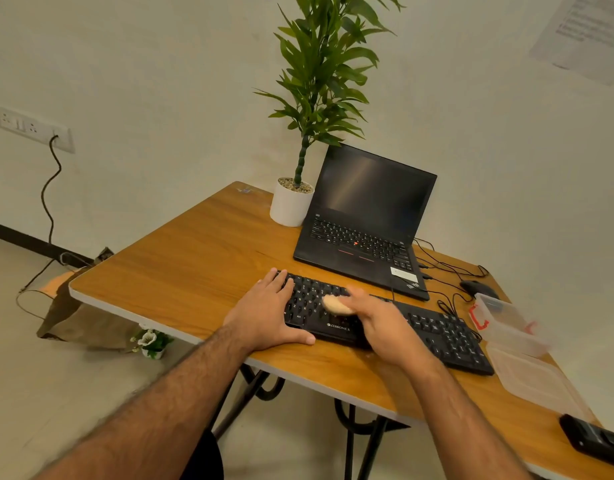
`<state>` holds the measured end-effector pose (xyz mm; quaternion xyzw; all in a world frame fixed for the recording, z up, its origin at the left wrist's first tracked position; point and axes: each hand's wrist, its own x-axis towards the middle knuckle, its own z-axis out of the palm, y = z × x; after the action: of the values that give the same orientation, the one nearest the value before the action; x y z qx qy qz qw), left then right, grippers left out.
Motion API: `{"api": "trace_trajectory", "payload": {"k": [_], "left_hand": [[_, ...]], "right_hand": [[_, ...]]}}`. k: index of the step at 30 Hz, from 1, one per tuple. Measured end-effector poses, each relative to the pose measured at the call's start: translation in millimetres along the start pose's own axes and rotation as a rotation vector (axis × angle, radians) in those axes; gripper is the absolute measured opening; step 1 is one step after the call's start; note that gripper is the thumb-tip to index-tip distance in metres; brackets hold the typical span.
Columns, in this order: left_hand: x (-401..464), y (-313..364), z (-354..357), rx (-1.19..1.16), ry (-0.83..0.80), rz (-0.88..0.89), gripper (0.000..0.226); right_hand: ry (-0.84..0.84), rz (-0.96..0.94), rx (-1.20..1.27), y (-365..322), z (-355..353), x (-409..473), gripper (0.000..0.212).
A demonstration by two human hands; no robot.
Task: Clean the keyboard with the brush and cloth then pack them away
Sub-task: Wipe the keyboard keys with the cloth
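Landmark: an open black laptop (364, 220), screen dark, on a wooden table (181, 271).
Left of laptop: a potted plant (300, 188) in a white pot, touching its corner.
Right of laptop: a black mouse (478, 289) amid dark cables.
Nearer than laptop, right: a clear plastic container (506, 323) with a red latch.
Far left of laptop: a wall socket (33, 128) with a plugged cord.

one head-worn wide-angle view is looking forward and down from close above the bench (194, 244), facing the wall corner, with both forearms reaching in from below.
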<state>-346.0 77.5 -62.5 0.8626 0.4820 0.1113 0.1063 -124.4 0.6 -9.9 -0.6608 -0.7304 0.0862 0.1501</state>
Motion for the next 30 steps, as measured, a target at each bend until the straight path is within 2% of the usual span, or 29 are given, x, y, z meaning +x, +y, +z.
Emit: {"api": "trace_trajectory", "payload": {"k": [2,5,9,13,18,20,23,26,30], "left_hand": [[-0.7,-1.0,0.3,-0.005,-0.005,-0.005,0.132],[-2.7,-1.2,2.7,-0.009,-0.003,-0.009,0.133],[-2.5,2.0,3.1,0.000,-0.005,-0.008,0.131],[-1.5,-1.8,3.8,0.002,-0.003,-0.016,0.131],[-0.7,-3.7,4.6,-0.016,-0.008,-0.020,0.132],[-0.5,-2.3,4.2,-0.015,-0.008,-0.015,0.131],[-2.0,-1.0,2.9,-0.021,-0.008,-0.017,0.131],[-2.4,-2.1,2.8,-0.021,-0.010,-0.014,0.131],[-2.3,-2.0,2.5,-0.023,-0.010,-0.018,0.130]], "right_hand": [[0.126,0.134,0.036,2.5,-0.4,12.2,0.046],[0.149,0.273,0.020,-5.2,15.1,30.0,0.041],[0.188,0.256,-0.084,-25.8,38.3,44.4,0.027],[0.116,0.116,-0.104,-36.3,37.8,46.5,0.032],[0.116,0.275,-0.208,-22.4,24.5,55.3,0.024],[0.120,0.233,-0.184,-36.4,34.2,61.7,0.023],[0.089,0.144,-0.122,-44.5,44.5,66.8,0.035],[0.036,0.182,-0.080,-30.0,33.9,65.7,0.038],[0.059,0.262,-0.153,-31.1,37.3,70.4,0.035]]}}
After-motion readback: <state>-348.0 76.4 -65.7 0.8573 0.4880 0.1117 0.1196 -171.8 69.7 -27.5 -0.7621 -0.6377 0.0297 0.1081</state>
